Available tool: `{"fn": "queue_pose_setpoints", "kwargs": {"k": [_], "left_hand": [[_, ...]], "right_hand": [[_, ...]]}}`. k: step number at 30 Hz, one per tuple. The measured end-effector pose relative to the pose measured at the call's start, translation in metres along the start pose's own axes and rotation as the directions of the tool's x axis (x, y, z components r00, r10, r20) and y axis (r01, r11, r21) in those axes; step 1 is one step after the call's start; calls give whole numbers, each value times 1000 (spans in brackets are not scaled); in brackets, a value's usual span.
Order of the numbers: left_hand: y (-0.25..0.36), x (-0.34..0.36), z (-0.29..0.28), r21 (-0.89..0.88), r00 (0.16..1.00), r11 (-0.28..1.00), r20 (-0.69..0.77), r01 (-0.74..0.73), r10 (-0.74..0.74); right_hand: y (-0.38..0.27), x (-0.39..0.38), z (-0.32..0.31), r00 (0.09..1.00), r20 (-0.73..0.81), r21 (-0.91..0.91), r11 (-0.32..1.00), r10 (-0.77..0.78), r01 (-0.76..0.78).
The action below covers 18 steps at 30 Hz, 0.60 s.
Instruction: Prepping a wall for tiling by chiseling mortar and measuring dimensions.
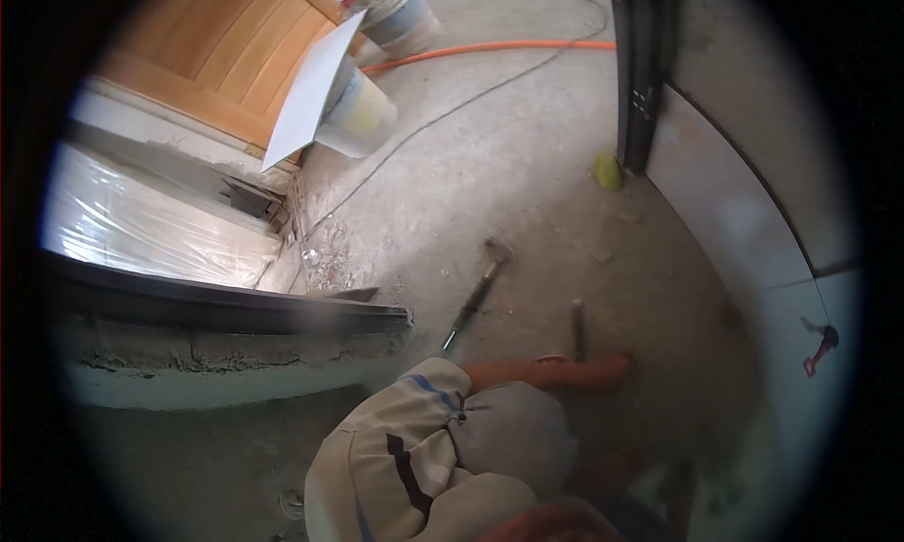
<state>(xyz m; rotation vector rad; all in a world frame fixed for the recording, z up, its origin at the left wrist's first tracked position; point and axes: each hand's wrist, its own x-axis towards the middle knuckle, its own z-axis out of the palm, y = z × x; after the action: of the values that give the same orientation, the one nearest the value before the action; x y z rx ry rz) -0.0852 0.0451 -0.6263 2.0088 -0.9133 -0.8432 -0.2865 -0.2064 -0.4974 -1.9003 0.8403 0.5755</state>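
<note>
Neither of my hands can be made out. A blurred reddish shape (556, 523) lies at the lower edge; I cannot tell what it is. Just above it crouches another person in a grey cap (518, 438) and a beige jacket (377, 448). That person's bare forearm (556, 374) reaches right, low over the floor, its hand dim and indistinct. Ahead of the arm, a hammer (476, 297) with a dark grip lies on the concrete floor. A short stick-like handle (578, 328) stands out beyond the forearm, its lower end hidden.
Dark frame posts stand at left (235, 302) and right (643, 71). Pale panels (725, 194) line the right side, with a small red-handled tool (821, 352) against them. Farther off are buckets (363, 118), a white board (315, 90), an orange hose (490, 47), a cable (452, 109) and a yellow-green lump (607, 171).
</note>
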Motion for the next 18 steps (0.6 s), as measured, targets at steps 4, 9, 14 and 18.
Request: {"fn": "queue_pose_setpoints", "kwargs": {"k": [4,9,14,18], "left_hand": [[61,28,-28,-444,981,884,43,-149,187],[146,2,-116,-617,999,786,-17,-51,51],[171,17,-126,-765,996,638,-77,-85,41],[163,13,-130,-694,999,719,-28,-41,30]], "right_hand": [[-82,-8,-28,985,174,206,977,11,-47],[-193,7,-2,909,111,-203,886,-402,417],[-218,-14,-20,812,-5,-469,719,-584,513],[-214,-9,-18,817,28,-561,667,-577,490]]}}
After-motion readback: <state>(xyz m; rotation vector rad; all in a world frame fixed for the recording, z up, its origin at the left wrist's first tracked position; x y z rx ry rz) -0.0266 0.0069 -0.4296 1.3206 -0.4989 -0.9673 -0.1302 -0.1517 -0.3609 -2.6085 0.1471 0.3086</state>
